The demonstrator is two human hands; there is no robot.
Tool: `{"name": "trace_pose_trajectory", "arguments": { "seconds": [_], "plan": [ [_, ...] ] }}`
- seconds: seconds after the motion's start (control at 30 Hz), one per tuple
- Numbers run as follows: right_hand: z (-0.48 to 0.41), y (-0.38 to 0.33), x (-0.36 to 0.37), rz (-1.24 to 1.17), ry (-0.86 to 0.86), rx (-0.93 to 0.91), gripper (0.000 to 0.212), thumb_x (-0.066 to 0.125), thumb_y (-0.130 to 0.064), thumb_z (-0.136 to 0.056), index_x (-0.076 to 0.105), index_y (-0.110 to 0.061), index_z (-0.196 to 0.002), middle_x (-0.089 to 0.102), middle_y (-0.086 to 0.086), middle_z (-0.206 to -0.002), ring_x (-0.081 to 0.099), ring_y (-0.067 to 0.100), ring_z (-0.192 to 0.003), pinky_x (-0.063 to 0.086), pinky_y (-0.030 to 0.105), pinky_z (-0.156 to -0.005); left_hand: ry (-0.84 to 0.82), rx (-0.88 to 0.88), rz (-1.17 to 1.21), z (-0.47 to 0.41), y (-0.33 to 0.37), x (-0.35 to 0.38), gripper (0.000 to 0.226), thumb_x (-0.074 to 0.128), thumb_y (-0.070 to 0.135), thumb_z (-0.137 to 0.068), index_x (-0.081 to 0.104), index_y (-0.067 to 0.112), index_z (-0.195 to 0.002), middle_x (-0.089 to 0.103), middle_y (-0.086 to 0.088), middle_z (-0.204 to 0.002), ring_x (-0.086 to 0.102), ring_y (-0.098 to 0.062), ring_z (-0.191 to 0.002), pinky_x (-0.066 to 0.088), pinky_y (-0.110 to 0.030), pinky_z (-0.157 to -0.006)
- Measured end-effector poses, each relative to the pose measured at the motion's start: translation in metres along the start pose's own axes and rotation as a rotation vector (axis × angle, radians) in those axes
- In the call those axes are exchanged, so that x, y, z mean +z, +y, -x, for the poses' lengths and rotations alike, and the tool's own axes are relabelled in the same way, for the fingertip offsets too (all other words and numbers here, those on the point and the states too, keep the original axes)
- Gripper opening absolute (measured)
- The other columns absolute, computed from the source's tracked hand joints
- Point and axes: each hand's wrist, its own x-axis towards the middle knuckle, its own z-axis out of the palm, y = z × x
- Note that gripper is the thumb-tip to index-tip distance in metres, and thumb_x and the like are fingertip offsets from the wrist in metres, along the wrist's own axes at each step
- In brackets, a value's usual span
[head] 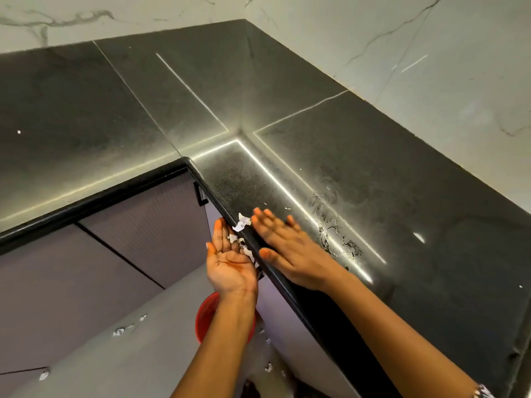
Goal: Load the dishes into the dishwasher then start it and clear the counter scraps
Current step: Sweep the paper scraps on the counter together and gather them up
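Note:
White scraps (242, 221) lie at the rounded front edge of the black stone counter (373, 182). My right hand (287, 248) lies flat on the counter with straight fingers, its fingertips touching the scraps. My left hand (230, 259) is cupped palm-up just below the counter edge, with a few white bits resting on its fingers. Smaller white crumbs (286, 208) sit on the counter beyond my right fingertips. No dishes or dishwasher are in view.
A red bowl-like container (207, 314) stands on the grey floor under my left forearm. White scraps (118, 331) are scattered on the floor. Purple-grey cabinet fronts (138, 225) sit below the L-shaped counter. A wet smear (336, 234) marks the counter to the right.

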Motion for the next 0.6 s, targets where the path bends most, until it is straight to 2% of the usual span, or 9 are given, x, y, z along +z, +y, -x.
{"name": "trace_pose_trajectory", "arguments": {
  "seconds": [0.1, 0.17, 0.27, 0.3, 0.37, 0.43, 0.47, 0.53, 0.6],
  "plan": [
    [-0.007, 0.006, 0.0, 0.108, 0.037, 0.145, 0.088, -0.008, -0.069, -0.077, 0.001, -0.022, -0.151, -0.014, -0.011, -0.154, -0.017, 0.001, -0.139, -0.002, 0.043, -0.119, 0.013, -0.008, 0.013, -0.001, -0.002, 0.0, 0.048, 0.017, 0.032, -0.103, 0.05, 0.01, -0.129, 0.059, 0.003, -0.126, 0.066, -0.005, -0.098, 0.044, -0.003, -0.075],
    [-0.015, 0.0, 0.005, 0.13, 0.021, 0.113, 0.09, -0.006, -0.071, -0.077, 0.002, -0.02, -0.151, -0.009, -0.006, -0.157, -0.015, 0.003, -0.14, 0.0, 0.044, -0.119, 0.016, -0.003, 0.025, -0.003, -0.005, 0.001, 0.046, 0.016, 0.032, -0.103, 0.055, 0.013, -0.119, 0.063, 0.001, -0.12, 0.066, -0.007, -0.096, 0.045, -0.006, -0.077],
    [-0.019, -0.009, 0.006, 0.098, -0.033, -0.05, 0.082, 0.001, -0.066, -0.083, 0.003, -0.02, -0.151, -0.006, -0.007, -0.157, -0.012, 0.004, -0.142, -0.004, 0.04, -0.119, 0.032, 0.001, 0.073, -0.004, -0.01, 0.003, 0.048, 0.017, 0.034, -0.102, 0.058, 0.016, -0.118, 0.068, -0.005, -0.113, 0.062, -0.017, -0.104, 0.047, -0.031, -0.091],
    [-0.017, -0.009, 0.004, 0.031, -0.059, -0.092, 0.08, 0.002, -0.065, -0.084, 0.004, -0.022, -0.151, -0.005, -0.009, -0.157, -0.011, 0.003, -0.143, -0.007, 0.036, -0.119, 0.039, 0.007, 0.1, -0.006, -0.012, 0.002, 0.049, 0.018, 0.036, -0.102, 0.061, 0.017, -0.118, 0.066, -0.008, -0.117, 0.062, -0.017, -0.101, 0.046, -0.032, -0.091],
    [-0.01, -0.006, 0.002, -0.119, -0.023, -0.111, 0.08, -0.001, -0.067, -0.084, 0.006, -0.022, -0.15, -0.003, -0.01, -0.157, -0.009, 0.002, -0.144, -0.01, 0.027, -0.116, 0.076, 0.018, 0.132, -0.01, -0.015, -0.002, 0.051, 0.021, 0.038, -0.101, 0.066, 0.017, -0.114, 0.064, -0.011, -0.122, 0.06, -0.003, -0.069, 0.048, -0.022, -0.067],
    [-0.002, 0.004, 0.001, -0.128, 0.101, 0.019, 0.089, -0.009, -0.074, -0.079, 0.006, -0.021, -0.15, -0.005, -0.012, -0.155, -0.009, 0.002, -0.143, -0.008, 0.027, -0.117, 0.133, 0.027, 0.148, -0.012, -0.016, -0.002, 0.049, 0.021, 0.036, -0.102, 0.065, 0.016, -0.111, 0.07, -0.008, -0.108, 0.041, 0.0, -0.038, 0.036, -0.009, -0.038],
    [0.001, 0.012, 0.002, -0.096, 0.151, 0.124, 0.095, -0.014, -0.077, -0.075, 0.004, -0.022, -0.15, -0.008, -0.012, -0.154, -0.009, 0.002, -0.143, -0.007, 0.029, -0.118, 0.153, 0.03, 0.144, -0.01, -0.015, 0.0, 0.048, 0.021, 0.035, -0.102, 0.063, 0.015, -0.111, 0.071, -0.006, -0.103, 0.037, -0.001, -0.034, 0.03, -0.007, -0.033],
    [0.004, 0.023, -0.001, -0.026, 0.165, 0.297, 0.102, -0.02, -0.079, -0.068, -0.002, -0.023, -0.15, -0.011, -0.01, -0.155, -0.012, 0.004, -0.143, -0.009, 0.031, -0.117, 0.151, 0.035, 0.132, -0.008, -0.015, 0.002, 0.046, 0.021, 0.034, -0.102, 0.061, 0.015, -0.115, 0.07, -0.003, -0.107, 0.036, -0.002, -0.036, 0.027, -0.008, -0.03],
    [-0.001, 0.03, -0.005, 0.027, 0.096, 0.342, 0.102, -0.02, -0.079, -0.067, -0.004, -0.022, -0.15, -0.012, -0.006, -0.157, -0.014, 0.006, -0.143, -0.011, 0.032, -0.115, 0.143, 0.029, 0.132, -0.006, -0.014, 0.002, 0.046, 0.022, 0.034, -0.102, 0.061, 0.015, -0.118, 0.069, -0.003, -0.112, 0.038, -0.002, -0.039, 0.028, -0.009, -0.03]
  ]
}}
